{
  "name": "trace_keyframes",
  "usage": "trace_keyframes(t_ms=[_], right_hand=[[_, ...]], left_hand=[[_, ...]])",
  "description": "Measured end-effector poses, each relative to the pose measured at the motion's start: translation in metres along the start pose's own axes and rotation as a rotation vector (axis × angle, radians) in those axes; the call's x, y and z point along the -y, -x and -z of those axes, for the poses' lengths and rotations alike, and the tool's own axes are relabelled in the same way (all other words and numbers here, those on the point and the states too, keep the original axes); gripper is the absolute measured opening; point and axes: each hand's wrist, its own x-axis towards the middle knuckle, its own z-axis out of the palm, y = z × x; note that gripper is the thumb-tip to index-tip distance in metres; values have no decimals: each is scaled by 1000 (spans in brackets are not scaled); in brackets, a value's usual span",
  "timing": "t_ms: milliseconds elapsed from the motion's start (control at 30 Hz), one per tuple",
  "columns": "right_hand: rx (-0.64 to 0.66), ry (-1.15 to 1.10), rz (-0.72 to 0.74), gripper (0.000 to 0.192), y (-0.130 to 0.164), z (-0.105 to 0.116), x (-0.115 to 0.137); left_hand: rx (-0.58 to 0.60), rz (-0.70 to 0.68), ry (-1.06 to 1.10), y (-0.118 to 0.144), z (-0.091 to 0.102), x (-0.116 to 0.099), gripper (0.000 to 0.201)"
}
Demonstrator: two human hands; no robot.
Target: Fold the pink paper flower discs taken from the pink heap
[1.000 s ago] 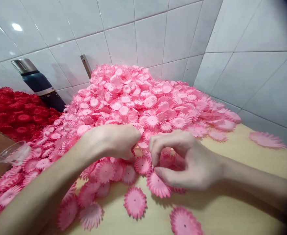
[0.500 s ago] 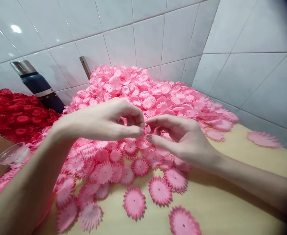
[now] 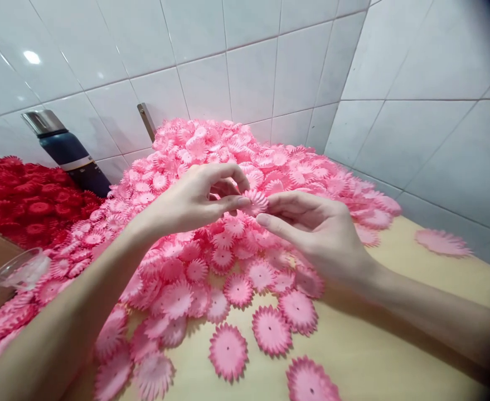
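Above the tabletop (image 3: pixel 395 340), just in front of the pink pile (image 3: pixel 228 161), your left hand (image 3: pixel 190 200) and right hand (image 3: pixel 315 234) pinch one flimsy pink flower (image 3: pixel 255 200); I'd grip its edges lightly.

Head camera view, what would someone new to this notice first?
The big heap of pink flowers against the tiled corner, spilling onto the table. In front of it, the left hand and right hand meet in mid-air, pinching one small pink flower between them. At far left lie a red pile and a dark flask leaning on the wall.
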Motion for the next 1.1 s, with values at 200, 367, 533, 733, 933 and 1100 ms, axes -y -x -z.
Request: trace_keyframes(t_ms=[200, 367, 533, 733, 933, 1100], right_hand=[[-65, 34, -12, 24, -4, 2, -3], [-91, 103, -81, 28, -4, 5, -6], [-129, 182, -88, 25, -4, 3, -4], [-164, 176, -63, 14, -6, 4, -5], [-100, 168, -13, 16, -8, 6, -7], [-103, 142, 6, 22, -7, 6, -6]], left_hand=[[-85, 9, -29, -5, -13, 5, 9], [-170, 38, -112, -7, -29, 1, 9], [-228, -27, -262, -8, -44, -2, 11], [-228, -59, -255, -7, -43, -4, 11], [-226, -13, -52, -10, -32, 5, 3], [-306, -10, 86, -12, -33, 11, 5]])
